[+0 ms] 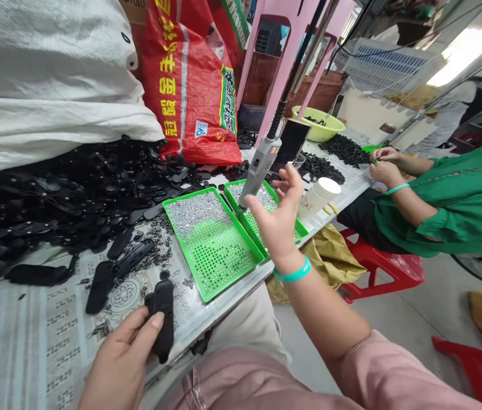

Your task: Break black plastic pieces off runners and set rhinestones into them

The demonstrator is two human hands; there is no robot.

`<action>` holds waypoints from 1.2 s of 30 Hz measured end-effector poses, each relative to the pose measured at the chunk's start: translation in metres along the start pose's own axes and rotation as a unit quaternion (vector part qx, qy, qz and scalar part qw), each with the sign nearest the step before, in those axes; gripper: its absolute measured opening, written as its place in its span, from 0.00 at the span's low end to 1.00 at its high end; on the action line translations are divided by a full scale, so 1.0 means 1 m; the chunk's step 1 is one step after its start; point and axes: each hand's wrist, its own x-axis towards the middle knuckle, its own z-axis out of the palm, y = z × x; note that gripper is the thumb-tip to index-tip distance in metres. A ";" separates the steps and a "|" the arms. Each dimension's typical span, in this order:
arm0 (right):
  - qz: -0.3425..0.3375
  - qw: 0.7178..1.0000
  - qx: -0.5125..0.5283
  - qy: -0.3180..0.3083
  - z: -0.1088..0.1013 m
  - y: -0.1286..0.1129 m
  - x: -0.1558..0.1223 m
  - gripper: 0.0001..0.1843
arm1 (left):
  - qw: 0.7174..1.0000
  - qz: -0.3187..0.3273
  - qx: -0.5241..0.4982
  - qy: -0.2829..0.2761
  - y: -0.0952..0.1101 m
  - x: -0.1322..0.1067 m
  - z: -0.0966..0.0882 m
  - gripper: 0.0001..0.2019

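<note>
At the near edge of the table (pixel 19 353), my left hand (pixel 117 359) grips a black plastic part (pixel 164 322), thumb laid on its face. For good control, I would hold this part steady and level, fingers clear of its round end. It lies in the left hand's hold, well apart from my right hand (pixel 278 225) and nearer to me. Beyond it, a green perforated tray (pixel 224 267) holds small silvery pieces (pixel 198 212), apparently screws. Above a second green tray (pixel 301 230), the right hand is unclosed, fingers spread just beside a grey electric screwdriver (pixel 261 169); I cannot tell whether the thumb touches it. I judge a full grasp round the screwdriver's body best, with the tool upright.
</note>
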 end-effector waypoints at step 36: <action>0.226 0.849 0.465 -0.112 0.045 -0.024 -0.051 0.16 | 0.985 -0.093 -0.141 0.013 -0.009 0.014 0.042 0.13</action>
